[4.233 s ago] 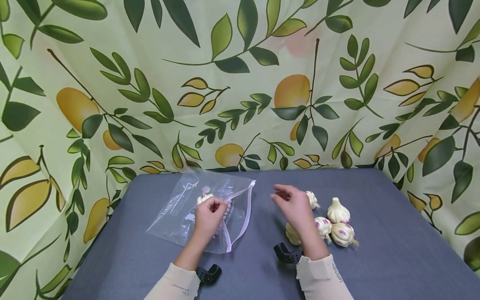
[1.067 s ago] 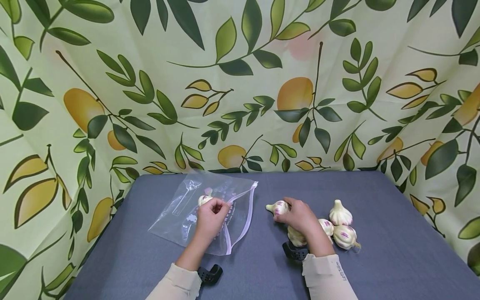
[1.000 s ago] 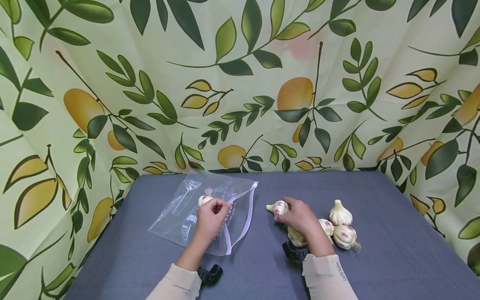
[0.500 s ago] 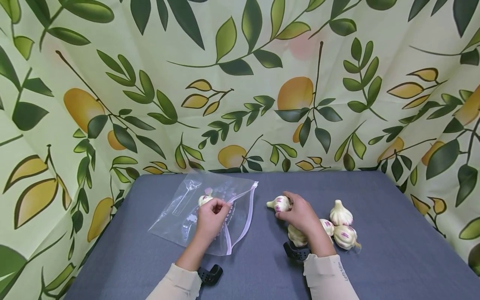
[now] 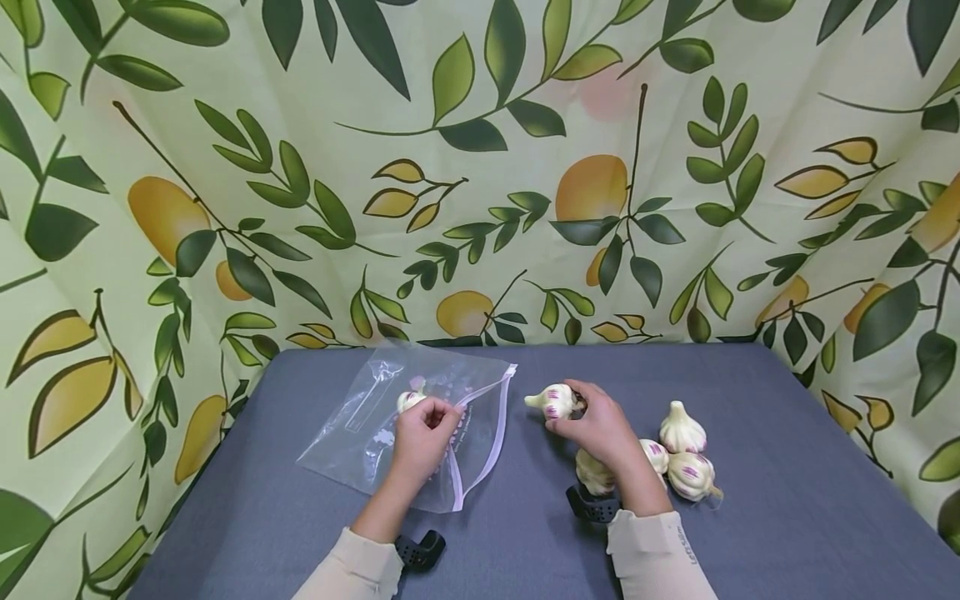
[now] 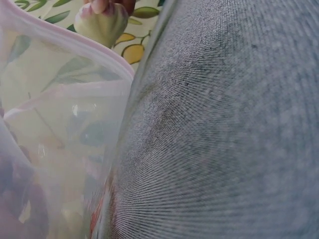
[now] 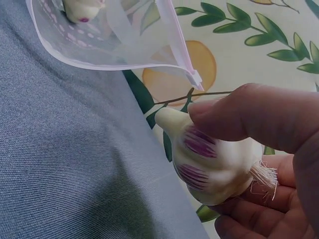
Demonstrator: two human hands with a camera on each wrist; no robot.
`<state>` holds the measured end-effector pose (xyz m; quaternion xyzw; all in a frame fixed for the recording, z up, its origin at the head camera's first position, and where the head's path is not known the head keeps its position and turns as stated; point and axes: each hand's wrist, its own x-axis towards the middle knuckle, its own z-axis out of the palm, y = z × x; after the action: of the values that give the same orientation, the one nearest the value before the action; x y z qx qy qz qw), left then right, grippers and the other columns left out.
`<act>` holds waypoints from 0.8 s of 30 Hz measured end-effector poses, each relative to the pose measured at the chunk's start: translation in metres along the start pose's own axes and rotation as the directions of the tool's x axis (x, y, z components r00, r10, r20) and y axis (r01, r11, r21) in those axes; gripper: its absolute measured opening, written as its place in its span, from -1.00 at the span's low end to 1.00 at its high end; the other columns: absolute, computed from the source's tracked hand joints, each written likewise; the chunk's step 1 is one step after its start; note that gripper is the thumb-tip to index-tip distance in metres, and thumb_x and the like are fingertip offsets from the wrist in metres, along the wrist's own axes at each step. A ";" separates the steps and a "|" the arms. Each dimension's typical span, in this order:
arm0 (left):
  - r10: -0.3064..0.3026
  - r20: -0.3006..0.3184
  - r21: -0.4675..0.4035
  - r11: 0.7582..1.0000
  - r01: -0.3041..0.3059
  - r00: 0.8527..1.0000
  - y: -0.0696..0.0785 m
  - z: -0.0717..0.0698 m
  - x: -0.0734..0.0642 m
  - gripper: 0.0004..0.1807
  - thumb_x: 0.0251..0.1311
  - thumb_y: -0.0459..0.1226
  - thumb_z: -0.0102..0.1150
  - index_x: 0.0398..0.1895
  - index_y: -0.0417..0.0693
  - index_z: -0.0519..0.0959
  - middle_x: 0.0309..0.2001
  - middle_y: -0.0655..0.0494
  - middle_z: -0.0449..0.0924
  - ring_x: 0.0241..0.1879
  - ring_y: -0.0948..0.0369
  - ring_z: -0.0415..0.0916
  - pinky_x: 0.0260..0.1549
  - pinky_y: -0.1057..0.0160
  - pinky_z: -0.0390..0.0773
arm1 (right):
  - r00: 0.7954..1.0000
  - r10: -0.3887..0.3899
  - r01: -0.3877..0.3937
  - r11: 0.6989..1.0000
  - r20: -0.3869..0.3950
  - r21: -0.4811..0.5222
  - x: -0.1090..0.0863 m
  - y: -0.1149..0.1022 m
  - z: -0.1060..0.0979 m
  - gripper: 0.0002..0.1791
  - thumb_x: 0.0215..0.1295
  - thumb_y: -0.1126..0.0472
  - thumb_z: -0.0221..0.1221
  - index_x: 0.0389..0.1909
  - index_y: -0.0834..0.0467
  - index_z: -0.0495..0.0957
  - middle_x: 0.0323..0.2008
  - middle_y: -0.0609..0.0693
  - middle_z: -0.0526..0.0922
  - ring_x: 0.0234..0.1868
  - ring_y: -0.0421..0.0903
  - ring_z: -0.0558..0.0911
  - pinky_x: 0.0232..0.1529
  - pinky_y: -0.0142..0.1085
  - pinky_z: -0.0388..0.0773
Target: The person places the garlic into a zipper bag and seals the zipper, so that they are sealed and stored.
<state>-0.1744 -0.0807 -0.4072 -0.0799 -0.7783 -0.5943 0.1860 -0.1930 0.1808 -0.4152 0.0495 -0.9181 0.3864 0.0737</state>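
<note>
My left hand (image 5: pixel 422 437) pinches the pink-edged mouth of a clear zip bag (image 5: pixel 345 442), which lies flat with its opening toward the right. One garlic bulb (image 5: pixel 409 401) sits inside the bag, partly behind that hand. Between thumb and fingers, my right hand (image 5: pixel 600 425) grips another garlic bulb (image 5: pixel 553 402), stem pointing left toward the bag mouth. The right wrist view shows this held bulb (image 7: pixel 214 159) close up, with purple streaks and a tuft of roots. It is apart from the bag's slider (image 7: pixel 195 78).
Several more garlic bulbs (image 5: pixel 691 475) lie grouped at the right, some partly hidden by my right forearm. A dark blue-grey cloth (image 5: pixel 517 550) covers the table. Behind it hangs a leaf-and-fruit patterned curtain (image 5: pixel 480 192).
My right hand, with no bulb in its fingers in the oldest frame, now grips one. Lately that bulb has shifted slightly up and left. The left hand keeps its hold on the bag.
</note>
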 end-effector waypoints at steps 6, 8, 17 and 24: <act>-0.016 0.007 -0.009 1.000 0.016 1.000 0.000 0.000 -0.001 -0.86 0.03 -0.42 0.29 -0.61 -0.24 0.56 -0.66 0.05 0.42 -0.62 0.35 0.30 -0.61 0.47 0.32 | 1.000 0.003 -0.003 1.000 -0.007 0.000 -0.002 -0.002 -0.002 -0.19 -0.12 0.00 0.41 0.21 0.18 0.39 0.09 0.14 0.50 0.05 0.06 0.50 0.05 -0.02 0.42; -0.019 0.006 -0.010 1.000 0.019 1.000 -0.011 0.002 0.001 -0.85 0.04 -0.38 0.30 -0.62 -0.18 0.56 -0.67 0.09 0.43 -0.62 0.34 0.31 -0.62 0.45 0.33 | 1.000 -0.007 0.007 1.000 -0.011 0.002 -0.003 -0.004 -0.003 -0.19 -0.12 -0.03 0.42 0.21 0.14 0.40 0.07 0.09 0.52 0.02 0.03 0.51 0.02 -0.06 0.44; -0.021 0.006 -0.025 0.999 0.021 1.000 -0.036 0.005 0.005 -0.83 0.03 -0.29 0.34 -0.64 -0.02 0.56 -0.67 0.14 0.42 -0.63 0.30 0.34 -0.65 0.42 0.34 | 0.993 -0.115 0.116 0.992 -0.007 0.044 -0.005 -0.018 -0.001 -0.22 -0.16 -0.03 0.46 0.17 0.08 0.44 0.03 -0.04 0.54 -0.06 -0.06 0.54 -0.05 -0.13 0.48; -0.003 0.010 -0.041 0.999 0.004 1.000 -0.034 0.004 0.006 -0.83 0.03 -0.29 0.34 -0.62 -0.03 0.56 -0.67 0.14 0.43 -0.63 0.31 0.35 -0.64 0.42 0.35 | 0.988 -0.154 0.153 0.983 0.007 0.100 -0.006 -0.030 0.005 -0.21 -0.18 0.02 0.47 0.18 0.07 0.45 0.07 -0.07 0.53 -0.03 -0.08 0.53 0.02 -0.14 0.48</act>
<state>-0.1923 -0.0866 -0.4367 -0.0854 -0.7670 -0.6100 0.1794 -0.1831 0.1561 -0.3988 0.1266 -0.8918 0.4241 0.0939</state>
